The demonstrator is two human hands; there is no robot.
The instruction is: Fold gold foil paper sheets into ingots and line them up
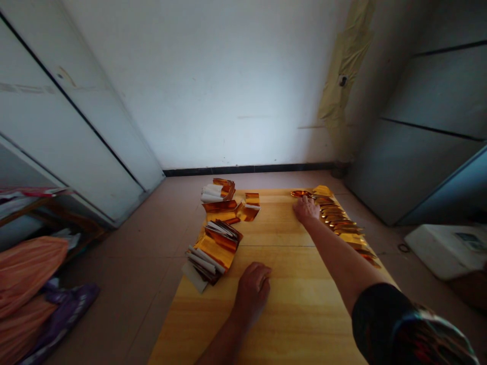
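Observation:
A yellow wooden board (281,228) lies on the floor, lit unevenly. My left hand (253,289) rests on it with curled fingers, just right of a messy stack of gold foil and white paper strips (213,252). Its palm is hidden. Farther up sits a smaller bundle of rolled white paper and gold foil (218,191), with loose gold foil pieces (247,208) beside it. My right hand (306,210) lies at the far end of a long overlapping row of folded gold foil pieces (338,226), touching its first pieces.
A white wall with a black skirting strip stands beyond the board. Grey-white cabinet doors rise on both sides. Orange and purple plastic bags (26,284) lie at the left beside a low wooden shelf, and a white box (445,248) sits on the floor at the right.

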